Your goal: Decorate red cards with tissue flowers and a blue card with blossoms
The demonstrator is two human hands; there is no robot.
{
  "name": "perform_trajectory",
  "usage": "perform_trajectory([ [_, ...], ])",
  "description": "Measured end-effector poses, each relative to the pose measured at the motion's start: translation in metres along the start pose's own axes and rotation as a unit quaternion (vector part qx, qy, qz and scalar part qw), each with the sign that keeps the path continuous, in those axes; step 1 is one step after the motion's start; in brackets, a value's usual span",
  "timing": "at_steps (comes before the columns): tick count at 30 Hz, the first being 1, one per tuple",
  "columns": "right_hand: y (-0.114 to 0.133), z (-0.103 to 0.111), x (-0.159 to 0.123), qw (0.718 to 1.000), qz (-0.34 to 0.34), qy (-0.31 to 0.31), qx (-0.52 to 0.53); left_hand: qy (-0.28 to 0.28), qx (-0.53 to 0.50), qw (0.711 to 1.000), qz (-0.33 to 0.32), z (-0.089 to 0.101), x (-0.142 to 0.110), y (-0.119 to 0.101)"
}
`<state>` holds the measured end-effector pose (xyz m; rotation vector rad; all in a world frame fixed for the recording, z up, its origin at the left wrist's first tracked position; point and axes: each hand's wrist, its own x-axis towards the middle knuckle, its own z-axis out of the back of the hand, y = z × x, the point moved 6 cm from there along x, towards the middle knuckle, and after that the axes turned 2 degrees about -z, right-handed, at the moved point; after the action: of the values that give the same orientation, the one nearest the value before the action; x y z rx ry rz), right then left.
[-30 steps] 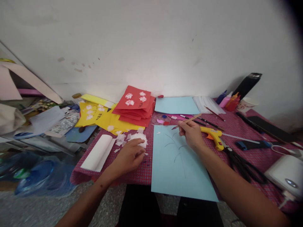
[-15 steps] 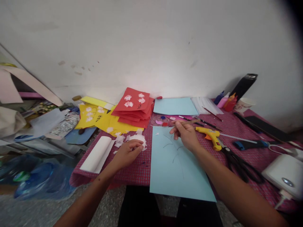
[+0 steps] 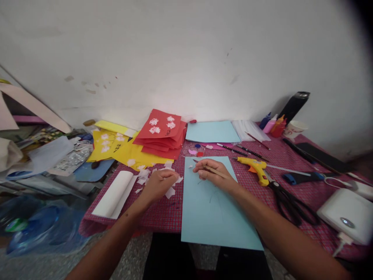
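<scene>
The right hand (image 3: 220,167) pinches a wooden-handled brush (image 3: 215,171) between thumb and fingers, above the upper part of a blue sheet (image 3: 215,225). The left hand (image 3: 160,186) is curled with its fingers together over white scraps (image 3: 143,176); whether it grips one I cannot tell. The blue sheet lies flat in the lower centre of the frame, pale and smooth, with thin dark strokes partly hidden by the right hand and a small white bit near its top left corner. Just above it, a clear palette (image 3: 190,147) holds lilac, blue and red patches of paint. Toward the upper right stand squeeze bottles (image 3: 273,125) in blue, pink, orange and red, next to a paper cup (image 3: 290,133), whose contents are hidden, and a black flask (image 3: 295,107).
</scene>
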<state>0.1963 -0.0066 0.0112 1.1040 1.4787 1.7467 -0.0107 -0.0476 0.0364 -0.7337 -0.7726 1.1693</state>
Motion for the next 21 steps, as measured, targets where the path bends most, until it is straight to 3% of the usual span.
perform_trajectory([
  [7, 0.008, 0.005, 0.000, 0.998, 0.045, -0.047, 0.003, 0.004, -0.080, 0.997, 0.000, -0.038, 0.033, -0.020],
  [14, 0.005, 0.029, 0.003, 0.988, 0.041, -0.150, -0.008, 0.018, -0.180, 0.984, 0.006, -0.070, 0.070, -0.022],
  [19, 0.002, 0.041, 0.005, 0.977, 0.034, -0.208, 0.023, 0.036, -0.366, 0.927, 0.072, -0.081, 0.074, -0.012],
  [21, 0.003, 0.040, 0.005, 0.976, 0.035, -0.213, 0.032, 0.039, -0.390, 0.917, 0.072, -0.084, 0.071, -0.009],
])
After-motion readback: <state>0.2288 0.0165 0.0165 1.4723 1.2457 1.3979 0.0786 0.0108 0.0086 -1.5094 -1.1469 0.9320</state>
